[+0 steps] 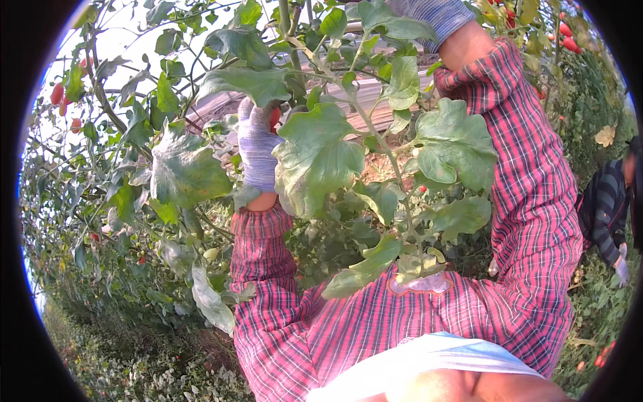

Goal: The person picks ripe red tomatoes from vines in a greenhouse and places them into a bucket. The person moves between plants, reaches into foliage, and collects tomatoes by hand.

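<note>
My left hand (256,144), in a blue-and-white knit glove, is raised among the tomato vines left of the middle. Its fingers are curled by a small red tomato (274,119) that shows against the palm side; a large green leaf (320,151) covers part of the hand. My right hand (429,15), in the same kind of glove, reaches up to the top edge beside the upper stem. Leaves and the picture's edge hide its fingers, so what it touches does not show. Between my arms hangs a leafy tomato stem (367,120).
More red tomatoes (57,93) hang at the far left, and others (568,39) at the upper right. Dense vines surround both arms. Another person in a dark striped sleeve (606,208) works at the right, one gloved hand (621,268) low by the plants.
</note>
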Demonstrator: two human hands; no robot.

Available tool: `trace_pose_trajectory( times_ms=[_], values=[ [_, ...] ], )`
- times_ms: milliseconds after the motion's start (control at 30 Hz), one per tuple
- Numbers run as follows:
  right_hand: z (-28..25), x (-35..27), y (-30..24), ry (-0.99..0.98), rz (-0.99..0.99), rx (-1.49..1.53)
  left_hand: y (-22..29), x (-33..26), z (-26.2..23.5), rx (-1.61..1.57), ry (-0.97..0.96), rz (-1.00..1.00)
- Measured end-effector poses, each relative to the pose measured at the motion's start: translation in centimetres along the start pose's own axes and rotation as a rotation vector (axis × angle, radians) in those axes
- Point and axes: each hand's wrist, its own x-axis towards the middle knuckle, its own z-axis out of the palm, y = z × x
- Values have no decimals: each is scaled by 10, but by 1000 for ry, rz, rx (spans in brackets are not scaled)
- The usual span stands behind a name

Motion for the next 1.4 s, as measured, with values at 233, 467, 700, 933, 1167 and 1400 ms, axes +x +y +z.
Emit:
trace_pose_trajectory(
  times_ms=[233, 467, 700, 933, 1167, 1400],
  values=[
    [-8, 24, -9, -301, 2, -144, -12, -10, 15, 88, -9, 47],
    [-1, 16, -10, -278, -16, -191, 19, 4, 17, -96, 24, -51],
    [-19, 37, 2, -18, 74, -719, 6, 2, 15, 205, 58, 126],
    [-18, 57, -23, 124, -1153, -1030, -21, -2, 56, -87, 76, 83],
    [40, 8, -49, -369, -758, -1450, -18, -2, 44, -77, 69, -48],
    [54, 31, -45, -265, -723, -1699, -23, -8, 39, 58, 68, 37]
  ],
)
